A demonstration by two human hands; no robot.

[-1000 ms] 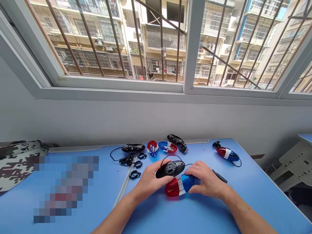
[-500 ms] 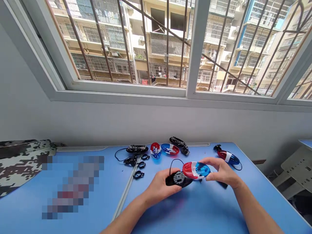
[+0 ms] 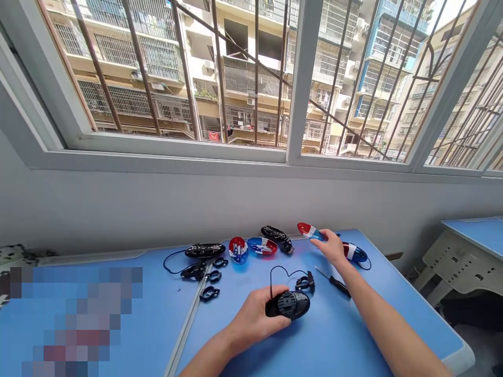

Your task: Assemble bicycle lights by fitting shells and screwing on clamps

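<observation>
My left hand [image 3: 262, 315] is closed round one end of a black oval housing [image 3: 297, 305] with a round slotted grille, held low over the table. A thin black cable loops from it towards a black clamp [image 3: 304, 283] lying just behind. Far back on the table, my right hand [image 3: 332, 247] grips the near end of a clear red, white and blue oval cover [image 3: 305, 229]; its fingertips are partly hidden. Right beside that hand lies a red, white and blue oval unit [image 3: 356, 253] with a cable. A black-handled screwdriver [image 3: 338, 286] rests beneath my right forearm.
On the blue table [image 3: 243, 351], along the wall, lie two more coloured covers [image 3: 238, 250], a black housing [image 3: 205, 250] with a cable, and another black housing [image 3: 277, 233]. Several black ring clamps [image 3: 209, 293] sit near the table seam. A second table [image 3: 475, 235] stands at right.
My right hand has carried the red and blue cover away from the black housing to the back of the table. My left hand still holds the housing. The view has shifted right.
</observation>
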